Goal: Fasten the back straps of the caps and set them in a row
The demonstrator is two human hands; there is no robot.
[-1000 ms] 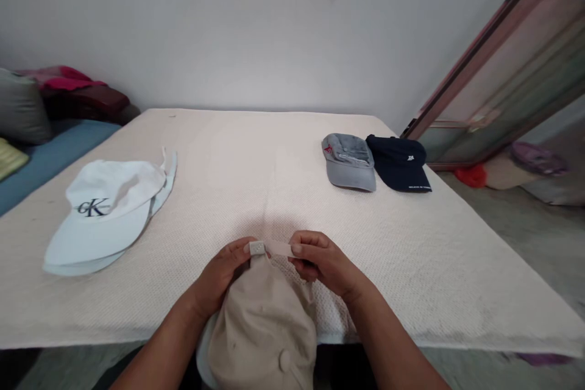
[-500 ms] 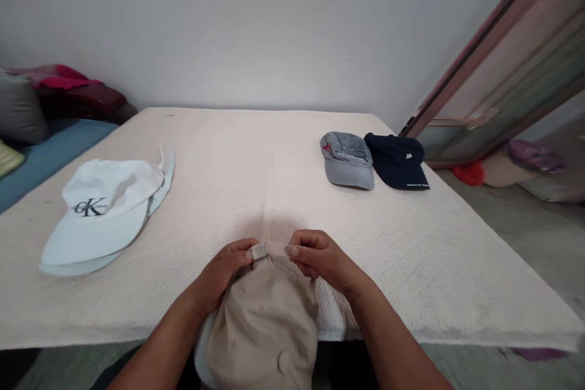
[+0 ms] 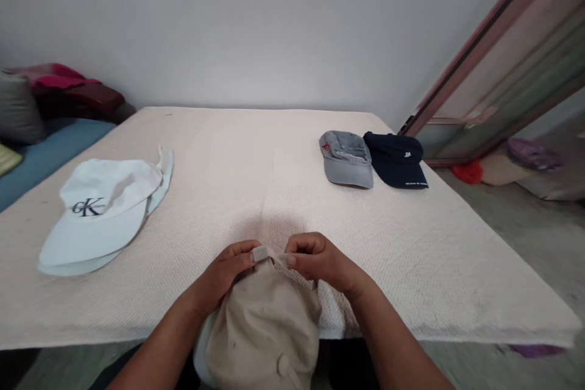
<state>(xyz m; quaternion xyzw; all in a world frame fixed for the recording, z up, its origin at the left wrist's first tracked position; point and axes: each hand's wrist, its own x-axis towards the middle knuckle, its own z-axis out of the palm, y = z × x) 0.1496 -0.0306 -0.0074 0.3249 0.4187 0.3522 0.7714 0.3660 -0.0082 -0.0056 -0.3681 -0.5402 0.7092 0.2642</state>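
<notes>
A beige cap (image 3: 265,323) hangs at the table's near edge, its crown toward me and its back strap (image 3: 278,256) uppermost. My left hand (image 3: 228,271) pinches the strap's left end, by a pale buckle or loop (image 3: 260,253). The thumb and fingers of my right hand (image 3: 315,261) are closed on the strap's right side. The strap bends a little between the two hands. Part of a pale brim shows under the crown at the left; the rest is hidden.
White caps (image 3: 100,213), the upper one lettered "CK", lie stacked on the left of the cloth-covered table (image 3: 228,164). A grey cap (image 3: 347,158) and a navy cap (image 3: 397,159) sit side by side at the back right. Cushions (image 3: 21,109) lie beyond the left edge.
The strap between my hands has gone from nearly straight to slightly bent. My right hand has shifted a little to the left, closer to my left hand.
</notes>
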